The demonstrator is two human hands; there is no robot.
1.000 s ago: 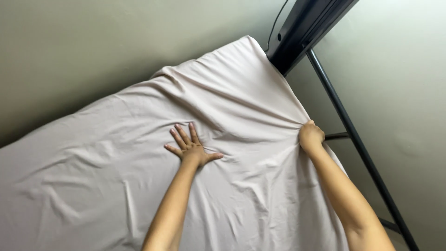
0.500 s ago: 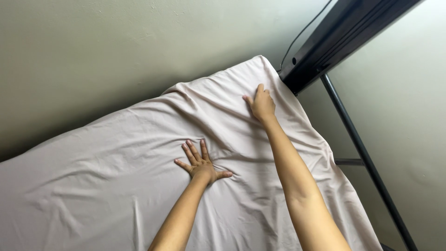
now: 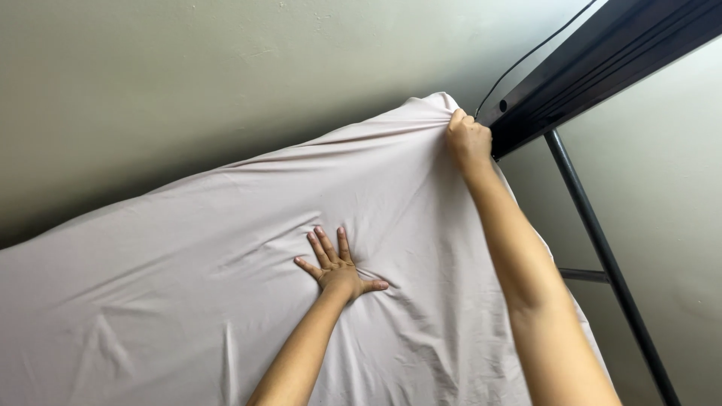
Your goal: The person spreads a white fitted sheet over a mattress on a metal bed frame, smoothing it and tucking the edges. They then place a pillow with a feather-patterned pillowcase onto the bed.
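Left hand (image 3: 336,269) flat, fingers spread, pressing pale pink fabric bed sheet (image 3: 188,301); right hand (image 3: 468,140) closed, gripping sheet's far corner beside black metal bed frame (image 3: 594,60)

One head-worn camera is providing the only view, so no part of the scene is being shared with a second one. It is looking forward and down along both outstretched forearms, tilted so the bed edge is running diagonally. The left hand (image 3: 336,268) is lying near the centre, close to the lens, flat on the pale sheet (image 3: 188,301). The right hand (image 3: 468,140) is reaching farther away, toward the upper right, beside the dark bed frame (image 3: 602,56). Beyond both hands the greenish wall (image 3: 188,90) is filling the top.
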